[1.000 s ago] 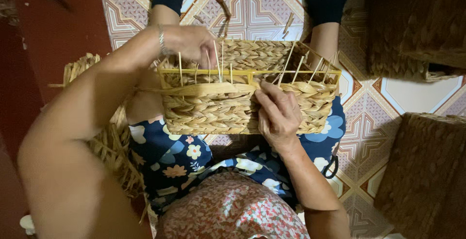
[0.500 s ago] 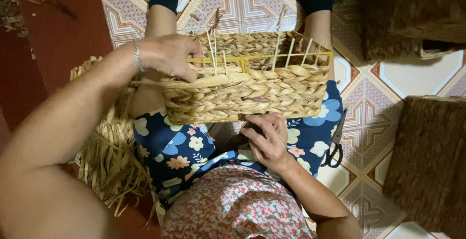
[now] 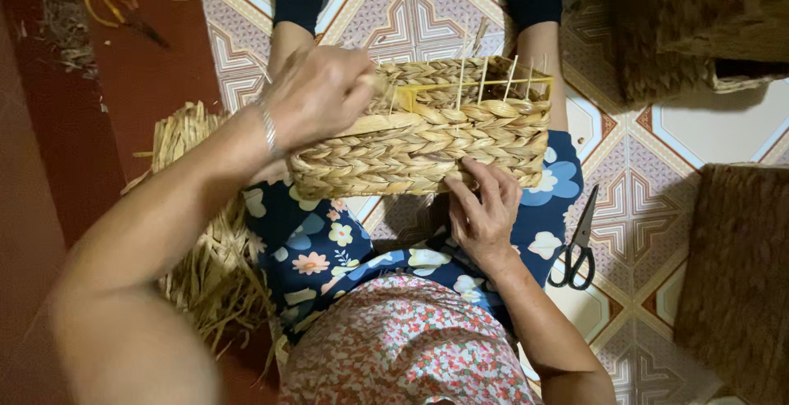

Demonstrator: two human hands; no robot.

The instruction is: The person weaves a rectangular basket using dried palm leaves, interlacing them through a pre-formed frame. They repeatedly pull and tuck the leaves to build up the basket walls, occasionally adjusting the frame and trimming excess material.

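Note:
A half-woven rectangular basket of braided straw on a yellow frame rests on my lap, with thin upright stakes sticking up from its far rim. My left hand, a silver bangle at the wrist, grips the basket's upper left corner and a flat straw strand there. Lower down, my right hand presses against the near bottom edge of the basket, fingers curled under it.
A heap of loose straw lies at my left hip. Black scissors lie on the patterned tile floor to the right. Finished woven baskets stand at the right and the top right. Straw scraps litter the red floor.
The basket has tipped so its woven side faces me. My left hand slid to the upper left corner; my right hand dropped from the front wall to the bottom edge.

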